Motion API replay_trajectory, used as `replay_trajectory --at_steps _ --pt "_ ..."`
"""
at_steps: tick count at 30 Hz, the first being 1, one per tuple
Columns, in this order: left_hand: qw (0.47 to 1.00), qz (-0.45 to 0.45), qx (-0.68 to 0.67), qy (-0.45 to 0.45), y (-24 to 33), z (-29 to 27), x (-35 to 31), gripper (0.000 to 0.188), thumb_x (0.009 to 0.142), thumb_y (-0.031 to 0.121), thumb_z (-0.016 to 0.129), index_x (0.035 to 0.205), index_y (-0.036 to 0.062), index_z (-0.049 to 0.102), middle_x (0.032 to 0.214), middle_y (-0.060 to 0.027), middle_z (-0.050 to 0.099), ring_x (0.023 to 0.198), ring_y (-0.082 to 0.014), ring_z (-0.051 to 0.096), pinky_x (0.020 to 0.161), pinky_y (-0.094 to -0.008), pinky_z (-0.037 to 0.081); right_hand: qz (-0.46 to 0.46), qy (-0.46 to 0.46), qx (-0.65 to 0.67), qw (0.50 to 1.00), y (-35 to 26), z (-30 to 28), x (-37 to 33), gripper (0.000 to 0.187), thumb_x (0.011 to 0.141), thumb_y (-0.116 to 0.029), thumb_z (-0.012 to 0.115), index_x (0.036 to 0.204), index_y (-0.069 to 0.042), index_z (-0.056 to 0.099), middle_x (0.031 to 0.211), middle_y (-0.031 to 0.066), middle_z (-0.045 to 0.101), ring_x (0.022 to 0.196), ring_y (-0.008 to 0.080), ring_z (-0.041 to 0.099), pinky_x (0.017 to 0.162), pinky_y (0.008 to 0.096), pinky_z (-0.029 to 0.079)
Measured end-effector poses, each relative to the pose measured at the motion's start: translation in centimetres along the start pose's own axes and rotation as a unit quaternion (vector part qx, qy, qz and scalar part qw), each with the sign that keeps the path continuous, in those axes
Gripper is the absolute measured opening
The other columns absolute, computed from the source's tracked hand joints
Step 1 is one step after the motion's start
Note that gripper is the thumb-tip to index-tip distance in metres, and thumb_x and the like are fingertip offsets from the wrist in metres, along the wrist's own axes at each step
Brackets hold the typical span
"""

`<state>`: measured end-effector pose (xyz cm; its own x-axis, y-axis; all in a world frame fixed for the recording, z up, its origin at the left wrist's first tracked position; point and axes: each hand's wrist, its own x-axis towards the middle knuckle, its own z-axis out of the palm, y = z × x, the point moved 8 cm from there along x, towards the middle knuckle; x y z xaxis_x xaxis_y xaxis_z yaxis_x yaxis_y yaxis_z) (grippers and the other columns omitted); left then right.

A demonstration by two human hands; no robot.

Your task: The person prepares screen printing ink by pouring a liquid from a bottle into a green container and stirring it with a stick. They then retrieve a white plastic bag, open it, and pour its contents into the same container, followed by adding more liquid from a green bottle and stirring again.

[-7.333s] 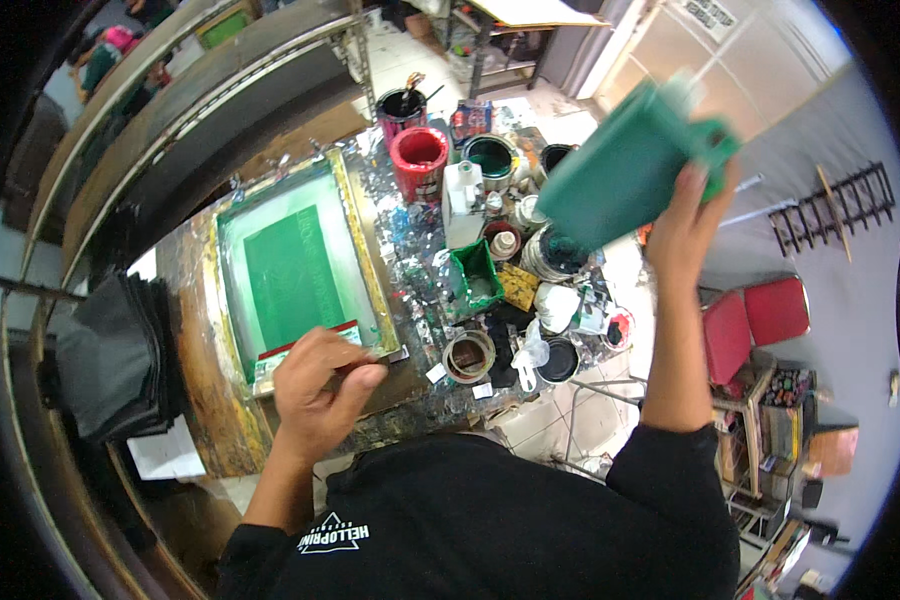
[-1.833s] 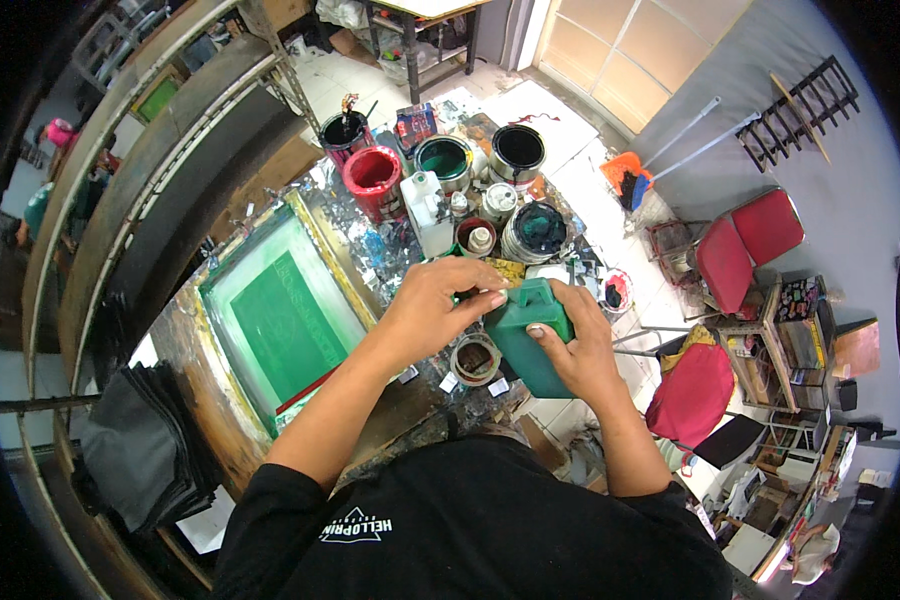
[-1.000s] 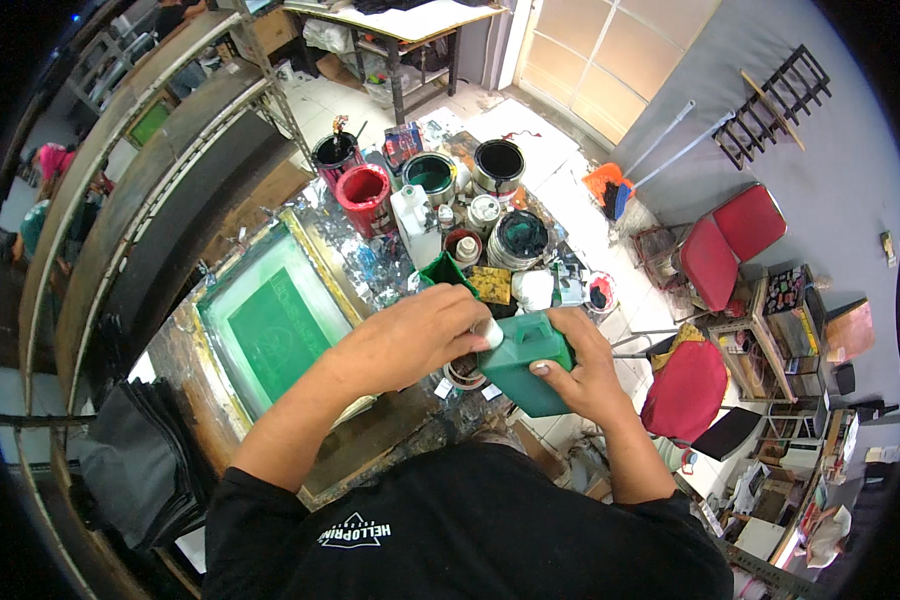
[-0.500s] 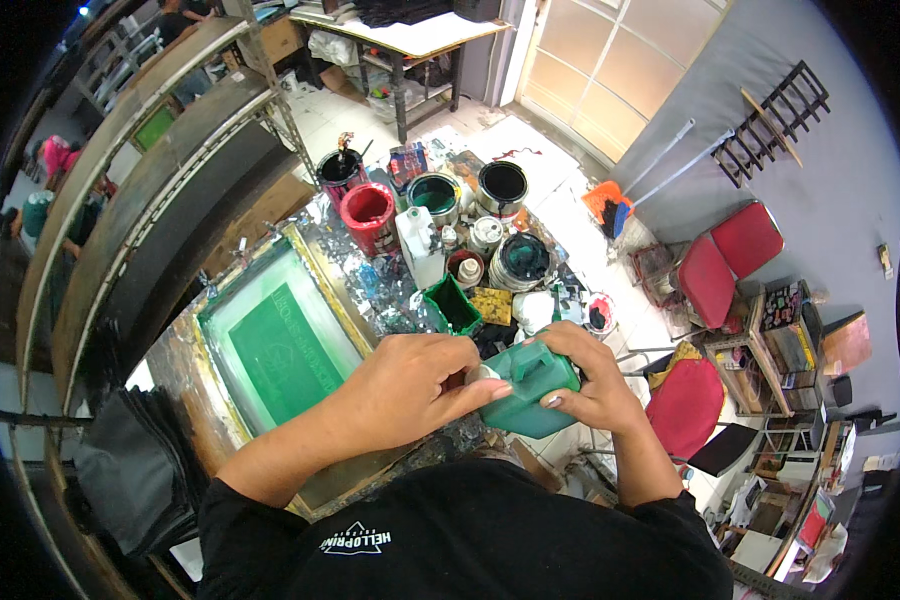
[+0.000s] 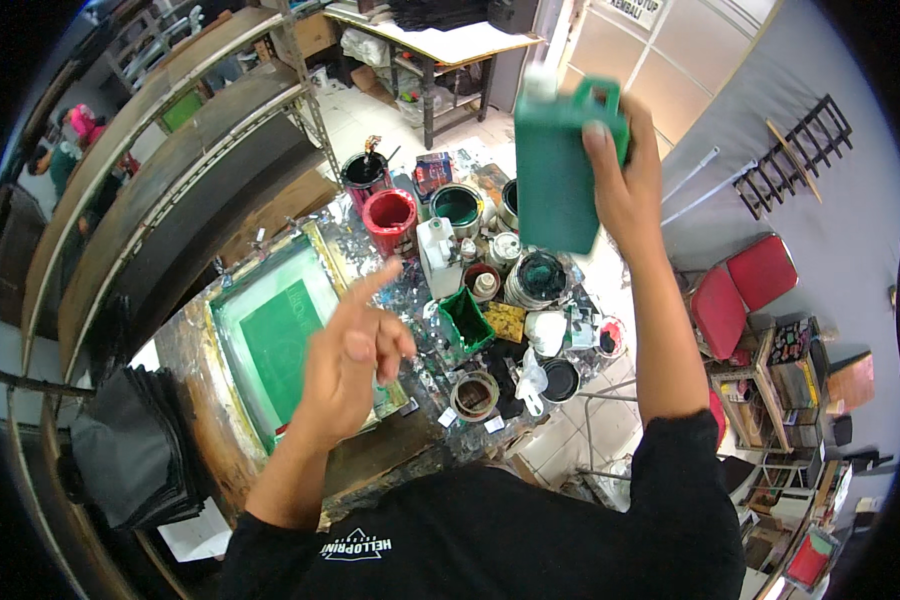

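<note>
My right hand [image 5: 630, 180] is raised at the upper right of the worktable, wrapped round the handle side of a green plastic jerrycan [image 5: 555, 180]. The jerrycan stands upright in the air, its white top blurred. Over the right edge of a framed printing screen [image 5: 275, 345] is my left hand [image 5: 350, 355], its index finger stretched out and the others loosely bent. I see nothing in it. Green ink covers the middle of the screen's mesh. Between the hands lie a green open-topped container [image 5: 465, 320] and a yellow sponge-like block [image 5: 506, 322].
Several ink cans crowd the table, among them a red pot [image 5: 389, 215] and a dark green can [image 5: 540, 278]. An open jar [image 5: 474, 395] stands near the front edge. Black sheets [image 5: 135, 450] are stacked at the left. A red chair [image 5: 725, 300] stands at the right.
My right hand has lifted the jerrycan up and away from my body. My left hand has let go of its top and moved left, towards the screen.
</note>
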<state>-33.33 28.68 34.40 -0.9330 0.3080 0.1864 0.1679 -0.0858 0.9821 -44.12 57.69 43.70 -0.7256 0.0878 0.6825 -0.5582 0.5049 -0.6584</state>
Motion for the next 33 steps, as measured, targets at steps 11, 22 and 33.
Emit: replay_trajectory --at_steps 11,22,33 --pt "0.907 -0.363 0.155 0.148 -12.4 -3.9 -19.4 0.041 0.108 0.032 0.051 0.134 0.0025 0.063 0.084 -0.0040 0.066 0.072 -0.0097 0.059 0.067 -0.0261 0.050 0.063 -0.088 -0.181 0.978 28.6 16.6 4.6 0.051 0.075 -0.026 0.083 0.112 -0.002 0.058 0.105 0.0236 0.069 0.103 0.0439 0.066 0.087 0.0495 0.052" --pt "0.906 -0.339 0.190 0.168 -13.9 -3.2 -18.9 0.042 0.101 0.029 0.066 0.129 -0.0011 0.064 0.084 -0.0070 0.067 0.073 -0.0130 0.060 0.069 -0.0286 0.050 0.098 -0.284 -0.234 0.925 32.3 20.0 1.3 0.064 0.067 -0.028 0.089 0.116 -0.002 0.057 0.111 0.0259 0.069 0.105 0.0410 0.068 0.093 0.0461 0.053" --pt "0.931 -0.253 0.256 0.056 -21.7 0.6 -10.6 0.068 0.079 0.032 0.088 0.130 -0.0023 0.057 0.095 -0.0116 0.063 0.081 -0.0230 0.061 0.074 -0.0362 0.052 0.033 -0.230 -0.183 0.955 14.8 13.1 -2.2 0.035 0.091 -0.026 0.071 0.118 -0.005 0.068 0.111 0.0156 0.072 0.102 0.0360 0.067 0.091 0.0460 0.051"
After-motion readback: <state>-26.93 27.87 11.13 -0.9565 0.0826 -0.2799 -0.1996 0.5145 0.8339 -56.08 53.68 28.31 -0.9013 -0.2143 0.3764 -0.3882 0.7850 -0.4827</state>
